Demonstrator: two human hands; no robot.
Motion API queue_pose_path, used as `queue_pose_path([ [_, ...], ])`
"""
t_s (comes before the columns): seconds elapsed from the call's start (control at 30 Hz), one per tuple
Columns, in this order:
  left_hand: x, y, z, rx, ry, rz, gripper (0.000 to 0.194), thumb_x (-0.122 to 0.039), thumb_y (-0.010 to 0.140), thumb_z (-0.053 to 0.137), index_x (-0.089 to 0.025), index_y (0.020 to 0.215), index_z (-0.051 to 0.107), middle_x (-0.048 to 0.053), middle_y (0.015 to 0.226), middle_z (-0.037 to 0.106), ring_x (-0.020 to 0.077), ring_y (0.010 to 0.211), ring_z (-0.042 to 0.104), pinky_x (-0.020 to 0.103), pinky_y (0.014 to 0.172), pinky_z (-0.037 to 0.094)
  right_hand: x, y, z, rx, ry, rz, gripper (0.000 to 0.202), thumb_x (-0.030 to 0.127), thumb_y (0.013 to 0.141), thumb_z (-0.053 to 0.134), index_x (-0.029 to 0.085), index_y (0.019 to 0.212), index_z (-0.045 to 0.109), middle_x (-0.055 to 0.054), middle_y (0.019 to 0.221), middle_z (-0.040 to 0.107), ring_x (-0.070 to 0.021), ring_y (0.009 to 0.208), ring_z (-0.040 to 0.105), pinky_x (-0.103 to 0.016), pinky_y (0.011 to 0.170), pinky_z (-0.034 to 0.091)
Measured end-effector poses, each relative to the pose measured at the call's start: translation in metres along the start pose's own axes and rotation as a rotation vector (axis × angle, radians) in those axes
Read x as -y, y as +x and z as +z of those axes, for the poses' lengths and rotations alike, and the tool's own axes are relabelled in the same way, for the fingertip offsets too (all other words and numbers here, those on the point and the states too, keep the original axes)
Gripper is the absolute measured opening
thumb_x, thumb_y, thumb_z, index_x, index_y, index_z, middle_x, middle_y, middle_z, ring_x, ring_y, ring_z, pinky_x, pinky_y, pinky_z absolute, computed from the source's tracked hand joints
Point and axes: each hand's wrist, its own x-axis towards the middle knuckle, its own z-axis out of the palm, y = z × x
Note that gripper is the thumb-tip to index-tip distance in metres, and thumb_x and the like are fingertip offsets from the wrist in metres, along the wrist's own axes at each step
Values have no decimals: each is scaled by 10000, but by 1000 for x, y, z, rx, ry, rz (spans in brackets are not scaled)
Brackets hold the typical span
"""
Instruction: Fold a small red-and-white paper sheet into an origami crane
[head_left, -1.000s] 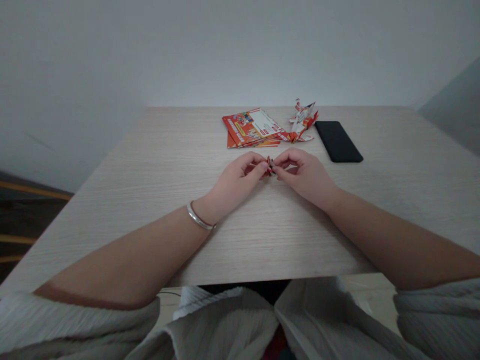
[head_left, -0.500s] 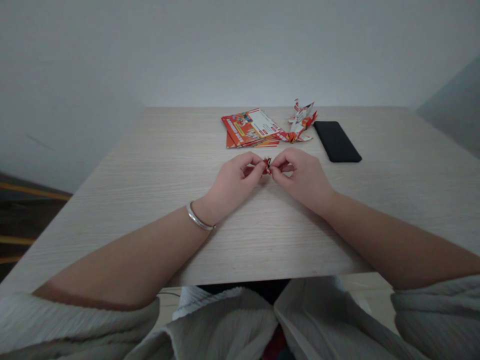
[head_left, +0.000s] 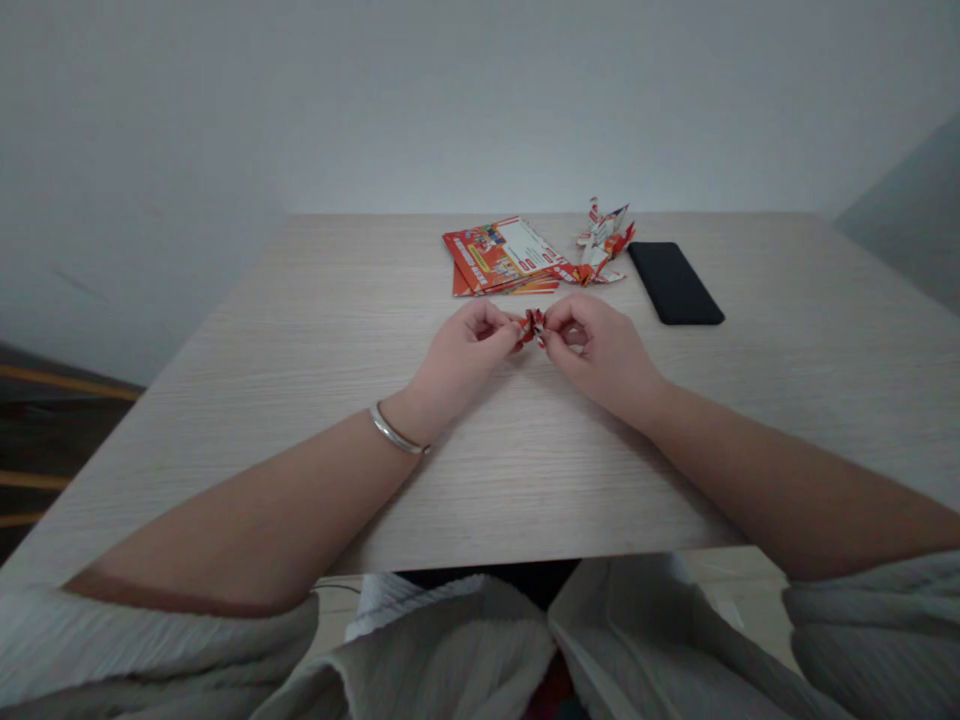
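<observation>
Between my hands, just above the middle of the table, is a small folded piece of red and white paper (head_left: 533,326). My left hand (head_left: 469,350), with a silver bracelet at its wrist, pinches the paper's left side. On the right side, the thumb and fingertips of my right hand (head_left: 596,345) grip it. The fingertips hide parts of the paper. Just beyond my hands lies a stack of red and orange printed sheets (head_left: 501,255). Folded red and white paper shapes (head_left: 604,245) stand at the stack's right end.
A black phone (head_left: 675,283) lies flat to the right of the folded shapes. The pale wooden table (head_left: 300,330) reaches back to a plain wall. Its front edge is close to my body, and dark shelving with yellowish bars (head_left: 67,380) is at the far left.
My left hand has shifted slightly left, and more of the red paper shows between the fingertips. My right hand has barely moved.
</observation>
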Motion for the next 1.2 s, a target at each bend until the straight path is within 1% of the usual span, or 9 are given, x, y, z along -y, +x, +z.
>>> queue_pose_path([
  [0.13,0,2,2,24,26,-28,165,-200,750,686,-178,805,532,-30,745,609,107,688,564,246,681,440,2,-1,-1,42,3,-59,92,151,808,553,236,784,528,-17,833,636,-168,794,607,-311,719,533],
  [0.3,1,3,0,33,85,-56,143,-242,816,655,-171,767,540,-24,714,598,105,667,542,249,660,419,0,-2,0,-2,86,22,66,174,824,560,232,804,538,-9,823,658,-152,747,617,-292,675,537],
  [0.4,5,4,0,33,72,-58,150,-245,818,650,-174,757,533,-24,718,603,107,674,549,253,669,424,-2,-1,1,1,109,27,52,188,826,563,231,809,541,-13,833,661,-157,766,626,-303,700,544],
  [0.57,4,2,-2,71,172,-29,131,-192,760,667,-174,728,541,-27,684,609,119,663,553,261,659,431,5,-1,-2,74,-59,-24,64,203,802,600,224,798,540,-21,811,642,-165,741,600,-317,710,500],
  [0.7,1,0,-3,103,243,-12,119,-205,753,658,-175,712,551,-18,703,620,129,680,556,271,667,437,13,-1,-5,128,-221,-29,101,233,831,579,221,759,509,-23,756,618,-163,701,567,-309,678,429],
  [0.83,5,2,-3,88,222,-13,149,-255,775,649,-178,712,539,-12,711,605,131,683,545,276,666,420,13,-1,-6,73,-205,76,106,229,831,554,227,748,488,1,694,597,-146,632,552,-287,621,400],
  [0.93,11,5,-3,47,195,-9,175,-264,783,648,-182,705,515,-18,709,587,122,673,522,273,667,401,5,-1,-4,49,-57,210,113,240,833,550,231,733,499,24,648,585,-134,580,557,-278,589,412],
  [1.03,13,7,-3,30,188,-8,176,-259,803,635,-184,710,506,-17,713,587,120,671,515,272,664,394,-5,0,-1,33,126,355,98,243,839,546,232,746,518,26,668,631,-146,606,617,-282,588,452],
  [1.2,11,6,-3,49,218,37,184,-277,807,675,-173,722,550,-8,732,616,124,704,545,274,694,422,-4,4,2,14,251,517,105,274,802,691,226,794,598,41,641,654,-139,576,639,-272,561,501],
])
